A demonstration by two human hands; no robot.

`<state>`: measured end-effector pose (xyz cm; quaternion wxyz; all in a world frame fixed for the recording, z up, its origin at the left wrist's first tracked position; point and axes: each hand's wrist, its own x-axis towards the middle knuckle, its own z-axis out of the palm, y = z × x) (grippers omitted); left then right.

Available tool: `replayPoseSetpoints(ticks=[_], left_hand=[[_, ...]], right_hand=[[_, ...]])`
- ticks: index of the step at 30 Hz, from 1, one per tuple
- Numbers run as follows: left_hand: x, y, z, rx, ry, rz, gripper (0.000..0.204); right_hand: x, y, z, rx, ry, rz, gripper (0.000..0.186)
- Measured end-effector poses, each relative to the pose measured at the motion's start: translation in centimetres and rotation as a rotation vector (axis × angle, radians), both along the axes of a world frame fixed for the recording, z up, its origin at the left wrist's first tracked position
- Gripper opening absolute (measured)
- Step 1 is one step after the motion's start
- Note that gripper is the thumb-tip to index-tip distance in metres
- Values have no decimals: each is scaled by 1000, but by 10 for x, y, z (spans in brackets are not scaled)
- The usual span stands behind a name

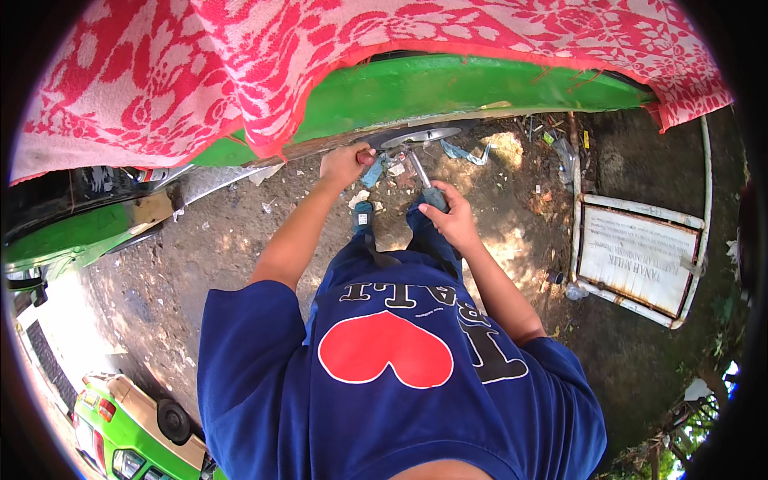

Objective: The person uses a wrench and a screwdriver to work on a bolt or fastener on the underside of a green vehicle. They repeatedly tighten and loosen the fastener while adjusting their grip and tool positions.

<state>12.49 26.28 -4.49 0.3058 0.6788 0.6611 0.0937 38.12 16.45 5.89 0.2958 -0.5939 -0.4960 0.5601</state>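
My left hand is closed around a small reddish-brown, round-ended piece, most of it hidden in the fingers. It is beside the lower edge of a green car body, left of a wheel with a silvery centre. My right hand grips a hand tool by its thick grey-green handle. From that handle a straight metal shaft points up toward the wheel. Whether the shaft's far end touches anything cannot be made out.
A red and white floral cloth drapes over the car body. Dirt ground with scraps of litter lies around my feet. At right a white sign in a rusty metal frame leans or lies. Another green vehicle stands at lower left.
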Motion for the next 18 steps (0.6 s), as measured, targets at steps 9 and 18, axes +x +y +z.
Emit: replayPoseSetpoints(ticks=[9, 18], left_hand=[[-4, -14, 25, 254, -52, -168, 44], [30, 6, 116, -60, -226, -266, 35]], right_hand=[[14, 22, 19, -431, 681, -225, 41], [31, 23, 3, -418, 577, -181, 31]])
